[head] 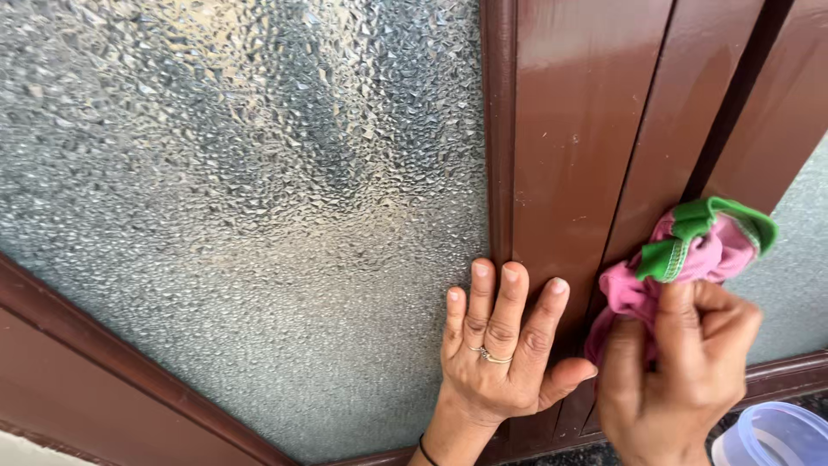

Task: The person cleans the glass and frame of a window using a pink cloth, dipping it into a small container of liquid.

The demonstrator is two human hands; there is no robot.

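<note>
Head view: we see the left hand (500, 345) pressed flat, fingers (509, 302) released and spread, across the textured glass pane (241, 198) and the brown door frame (578, 129). A ring (490, 355) sits on one finger. The right hand (681, 371) has its fingers clenched on a pink cloth with green edging (681, 250), held against the frame. A clear plastic container (776, 436) sits at lower right.

Pink cloth (690, 259) edged green, brown frame (578, 129), pebbled, perhaps grey-green glass (241, 190)
</note>
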